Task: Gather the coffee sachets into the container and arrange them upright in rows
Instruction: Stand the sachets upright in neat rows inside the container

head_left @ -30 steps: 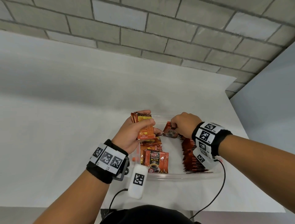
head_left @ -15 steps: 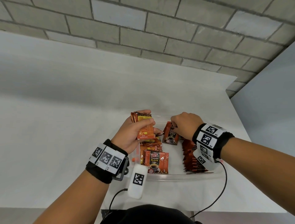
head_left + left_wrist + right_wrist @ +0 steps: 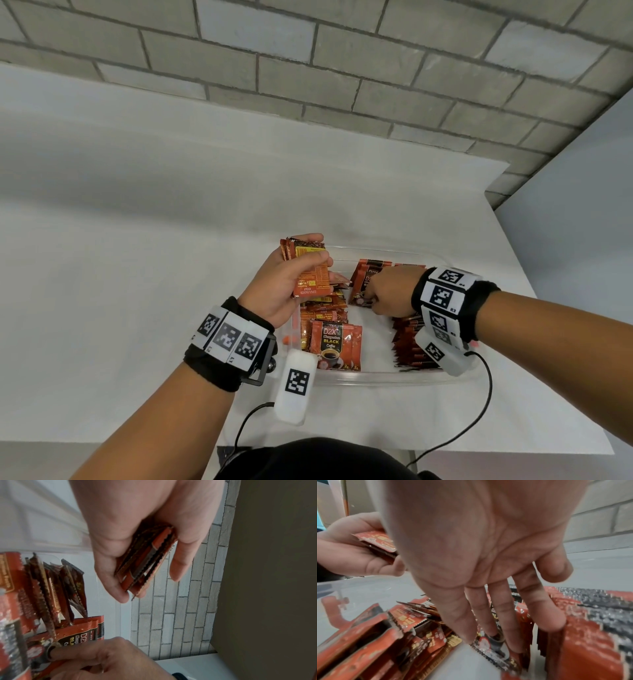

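Head view: the left hand [image 3: 287,284] clutches a stack of red-orange foil coffee sachets [image 3: 310,270] as supply above the clear plastic container [image 3: 370,378], while the right hand's [image 3: 388,291] straight fingers press one sachet [image 3: 489,650] upright inside, extending its row.

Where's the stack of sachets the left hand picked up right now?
In the head view the stack of sachets is gripped in the left hand, raised over the far left corner of the clear container, across from the right hand.

Head view from above, facing forward-down; both wrist views close along the fingers, sharing the container [image 3: 394,378].
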Available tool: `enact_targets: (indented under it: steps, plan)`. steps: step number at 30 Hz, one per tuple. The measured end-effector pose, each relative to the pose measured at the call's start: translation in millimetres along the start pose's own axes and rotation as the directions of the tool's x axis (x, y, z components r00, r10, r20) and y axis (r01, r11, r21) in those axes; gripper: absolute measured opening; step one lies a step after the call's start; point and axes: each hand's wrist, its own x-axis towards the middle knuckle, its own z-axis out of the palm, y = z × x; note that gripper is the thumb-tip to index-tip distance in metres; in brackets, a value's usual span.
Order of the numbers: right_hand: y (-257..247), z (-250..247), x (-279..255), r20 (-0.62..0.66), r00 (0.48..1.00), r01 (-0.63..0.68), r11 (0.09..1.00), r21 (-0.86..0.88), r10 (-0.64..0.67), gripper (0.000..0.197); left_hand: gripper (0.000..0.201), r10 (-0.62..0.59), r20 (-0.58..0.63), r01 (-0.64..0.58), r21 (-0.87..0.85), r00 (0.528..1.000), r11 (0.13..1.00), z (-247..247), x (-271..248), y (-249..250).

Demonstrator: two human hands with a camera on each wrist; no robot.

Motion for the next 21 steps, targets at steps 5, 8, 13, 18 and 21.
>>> enact_targets:
  steps: [5,8,13,18,21]
  plan:
    - [3.6,3.1,3.1,-0.014,0.999,-0.033,0.999,-0.009,0.033,0.036,0.030,0.004,0.000,-0.004,-0.008,1.000,1.000,-0.7,-0.5,-0.2]
    - [3.0,4.9,2.7,-0.021,0.999,-0.045,0.998,-0.032,0.045,0.037,0.031,0.001,0.000,-0.001,-0.001,1.000,1.000,-0.2,-0.1,-0.4]
    - [1.6,5.8,2.2,-0.018,0.999,-0.046,0.997,-0.054,0.045,0.038,0.030,-0.001,-0.002,0.001,0.008,1.000,1.000,-0.2,0.6,-0.8]
    - [1.5,5.8,-0.1,-0.056,0.998,-0.036,0.998,-0.045,0.034,0.041,0.029,-0.003,-0.003,0.003,-0.001,1.000,1.000,-0.5,-0.1,-0.8]
    - [0.4,5.2,-1.5,-0.049,0.998,-0.029,0.998,-0.048,0.026,0.042,0.033,-0.004,0.001,0.004,-0.002,1.000,1.000,0.0,-0.5,-0.2]
